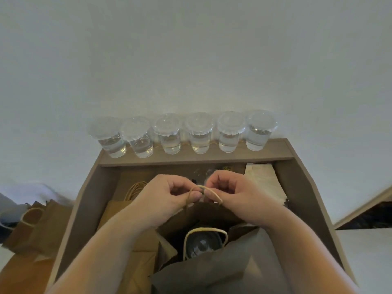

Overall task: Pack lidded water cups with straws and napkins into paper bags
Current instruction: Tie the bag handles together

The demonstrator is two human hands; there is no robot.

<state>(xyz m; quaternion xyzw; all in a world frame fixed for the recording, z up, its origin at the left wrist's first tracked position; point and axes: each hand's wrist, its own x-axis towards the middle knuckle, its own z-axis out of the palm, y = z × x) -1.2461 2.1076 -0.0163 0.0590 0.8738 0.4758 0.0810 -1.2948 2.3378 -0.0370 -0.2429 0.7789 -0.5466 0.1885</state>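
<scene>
An open brown paper bag (214, 270) stands in front of me with a lidded cup (201, 245) inside it. My left hand (169, 194) and my right hand (229, 189) both pinch the far twine handle (203, 188) of the bag, fingers curled, hands almost touching. The near handle (204, 231) arches over the cup. Several lidded water cups (199, 132) stand in a row on the back ledge by the wall. White napkins (263, 177) lie at the back right of the tray.
A grey-brown tray desk (301, 187) holds everything. Flat paper bags (118, 211) lie at left inside it, with a coil of twine handles (135, 188). More bags (36, 225) stand outside on the left. A dark gap (369, 215) opens at right.
</scene>
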